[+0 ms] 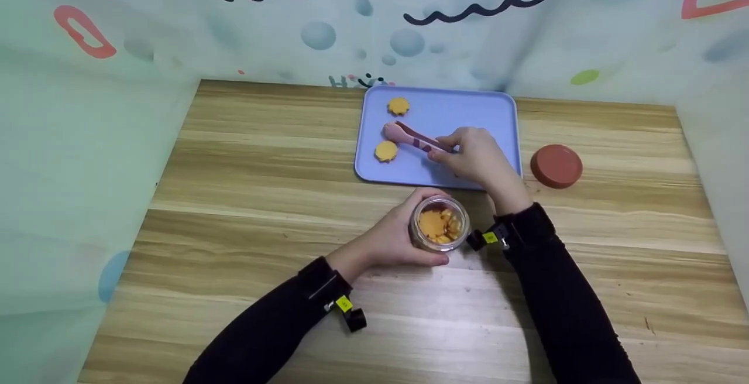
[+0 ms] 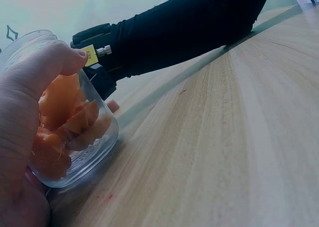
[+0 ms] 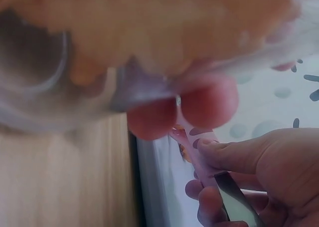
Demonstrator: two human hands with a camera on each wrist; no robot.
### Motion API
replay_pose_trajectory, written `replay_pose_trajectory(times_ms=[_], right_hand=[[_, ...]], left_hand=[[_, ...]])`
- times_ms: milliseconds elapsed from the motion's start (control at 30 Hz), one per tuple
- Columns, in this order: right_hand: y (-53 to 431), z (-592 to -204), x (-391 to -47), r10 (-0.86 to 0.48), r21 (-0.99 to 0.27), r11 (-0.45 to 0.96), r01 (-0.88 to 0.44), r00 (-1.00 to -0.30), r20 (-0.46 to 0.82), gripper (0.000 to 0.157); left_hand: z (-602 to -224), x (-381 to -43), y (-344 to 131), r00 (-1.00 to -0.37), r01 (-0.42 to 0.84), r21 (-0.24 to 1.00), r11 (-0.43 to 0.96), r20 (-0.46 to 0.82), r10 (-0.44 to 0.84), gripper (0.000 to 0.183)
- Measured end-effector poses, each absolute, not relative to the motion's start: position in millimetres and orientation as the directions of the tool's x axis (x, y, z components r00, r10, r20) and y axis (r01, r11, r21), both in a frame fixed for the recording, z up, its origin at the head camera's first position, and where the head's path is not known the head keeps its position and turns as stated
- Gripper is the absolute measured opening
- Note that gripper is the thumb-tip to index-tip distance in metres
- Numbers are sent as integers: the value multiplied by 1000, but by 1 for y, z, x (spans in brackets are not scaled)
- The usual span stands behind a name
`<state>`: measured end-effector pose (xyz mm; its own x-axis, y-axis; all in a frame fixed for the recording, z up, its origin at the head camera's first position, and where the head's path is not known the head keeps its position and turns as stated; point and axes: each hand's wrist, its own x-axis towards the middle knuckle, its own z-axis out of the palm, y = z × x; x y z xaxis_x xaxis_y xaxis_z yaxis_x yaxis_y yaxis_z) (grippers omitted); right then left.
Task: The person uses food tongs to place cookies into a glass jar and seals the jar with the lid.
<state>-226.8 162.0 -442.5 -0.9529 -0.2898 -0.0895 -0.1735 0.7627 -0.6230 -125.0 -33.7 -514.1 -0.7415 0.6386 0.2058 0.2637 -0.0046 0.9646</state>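
My left hand (image 1: 404, 237) grips a clear jar (image 1: 440, 248) round its side, near the tray's front edge. Several orange-yellow biscuits (image 1: 433, 224) lie inside it; they also show through the jar wall (image 2: 75, 174) in the left wrist view. My right hand (image 1: 474, 153) pinches a pair of pink tongs (image 1: 412, 138) above the blue tray (image 1: 480, 109). The tongs' tips are over the tray's left part, between two scalloped biscuits, one behind (image 1: 398, 106) and one in front (image 1: 385, 151). Whether the tips hold anything I cannot tell. In the right wrist view the jar partly blocks the scene.
A round red-brown lid (image 1: 556, 165) lies on the wooden table (image 1: 263, 196), right of the tray. A printed curtain (image 1: 263, 38) hangs along the back edge, with pale sheets at both sides. The right forearm passes close to the jar.
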Motion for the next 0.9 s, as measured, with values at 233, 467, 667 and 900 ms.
replay_pose_trajectory(times_ms=[233, 467, 667, 900], right_hand=[[164, -440, -226, -301, -630, 756, -178, -949, -94, 36], [171, -434, -226, -299, -621, 766, -164, -947, -119, 35], [185, -415, -224, -301, -625, 760, -180, -949, -93, 37], [203, -381, -209, -356, -658, 691, -299, -933, 50, 36]], left_hand=[[-514, -125, -34, -742, 273, 962, -8, 216, 635, 98], [-513, -125, -35, -743, 283, 959, 9, 213, 635, 98], [-513, -125, -34, -735, 274, 962, -10, 216, 643, 102], [-511, -124, -34, -740, 259, 966, 5, 195, 644, 102]])
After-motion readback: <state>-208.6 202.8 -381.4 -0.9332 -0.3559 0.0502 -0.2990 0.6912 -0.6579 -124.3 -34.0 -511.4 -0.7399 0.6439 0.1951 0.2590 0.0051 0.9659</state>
